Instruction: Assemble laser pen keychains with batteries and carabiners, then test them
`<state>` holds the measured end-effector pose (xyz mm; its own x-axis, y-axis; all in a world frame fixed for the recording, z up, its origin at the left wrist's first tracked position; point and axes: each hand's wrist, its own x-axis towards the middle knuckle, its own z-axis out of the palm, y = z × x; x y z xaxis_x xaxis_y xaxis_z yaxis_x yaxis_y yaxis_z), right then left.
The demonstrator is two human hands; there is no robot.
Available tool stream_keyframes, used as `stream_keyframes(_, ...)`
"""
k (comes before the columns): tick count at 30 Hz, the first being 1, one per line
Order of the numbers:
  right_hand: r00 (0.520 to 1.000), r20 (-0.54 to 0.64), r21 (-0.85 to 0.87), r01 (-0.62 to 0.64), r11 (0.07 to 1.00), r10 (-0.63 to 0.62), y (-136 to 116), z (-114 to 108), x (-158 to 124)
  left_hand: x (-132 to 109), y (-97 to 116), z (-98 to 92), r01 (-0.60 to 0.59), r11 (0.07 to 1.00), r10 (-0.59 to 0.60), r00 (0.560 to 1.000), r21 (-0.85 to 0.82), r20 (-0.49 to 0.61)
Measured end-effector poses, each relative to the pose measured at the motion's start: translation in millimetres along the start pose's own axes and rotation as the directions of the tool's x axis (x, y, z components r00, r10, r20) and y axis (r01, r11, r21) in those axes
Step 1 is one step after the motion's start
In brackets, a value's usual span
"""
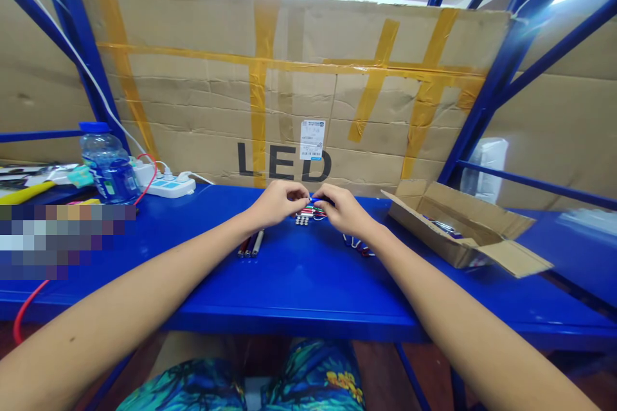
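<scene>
Far left: the bottle (pixel 108 167) and power strip (pixel 168 186) stand toward the back of the desk (pixel 299 282), presumably clear of the arms. Three rods (pixel 250 245), side by side near the left forearm; the close row probably makes them easy to count and pick up. Centre: left hand (pixel 279 203), grip pinched, thumb and forefinger at one end of a small blue tube (pixel 316 200). Right hand (pixel 340 207), grip curled tight on its other end; two-ended hold likely for steadiness. Tube is just above the desk, over a tidy block of metal caps (pixel 302 221). Right: cardboard box (pixel 424 233), flaps up, presumably for easy reach.

Hard to read: left edge of desk blurred into blocks; tube mostly covered by fingers; coloured pieces (pixel 307 210) behind the caps partly hidden; clips (pixel 355 244) half behind right wrist; box contents too small to identify.
</scene>
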<state>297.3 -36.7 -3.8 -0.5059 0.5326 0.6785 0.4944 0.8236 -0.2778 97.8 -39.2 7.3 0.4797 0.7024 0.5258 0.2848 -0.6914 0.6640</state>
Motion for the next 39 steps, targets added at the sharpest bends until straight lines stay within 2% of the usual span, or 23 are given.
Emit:
stream_keyframes(4,1.0,0.01,-0.028,-0.011,1.0,0.012,-1.5,0.6,-0.3,-0.3,-1.1,0.7,-0.027,0.998,0.028,0.999,0.056,-0.015)
stream_keyframes(7,1.0,-0.026,-0.037,-0.009,0.999,0.008,-2.0,0.7,-0.1,-0.9,-0.2,0.8,-0.03,0.996,0.032,0.999,0.085,-0.014)
stream_keyframes(13,0.998,-0.01,0.022,-0.058,0.998,0.058,-0.8,-0.5,0.2,-1.8,0.8,0.3,-0.04,0.992,0.043,0.999,0.123,-0.019)
stream_keyframes(22,0.997,0.072,-0.019,-0.005,1.0,0.006,-6.9,-3.5,-0.4,-1.2,1.7,-2.1,-0.2,0.926,0.212,0.977,0.319,-0.003)
stream_keyframes(30,0.998,-0.059,-0.014,0.017,1.0,-0.018,-7.4,-0.1,-0.7,-2.2,3.4,-0.9,-0.176,0.948,0.183,0.983,0.264,-0.002)
stream_keyframes(39,1.0,-0.016,0.03,0.003,1.0,-0.003,-6.8,-2.9,1.1,-1.9,3.8,-2.6,-0.214,0.916,0.218,0.976,0.338,0.024)
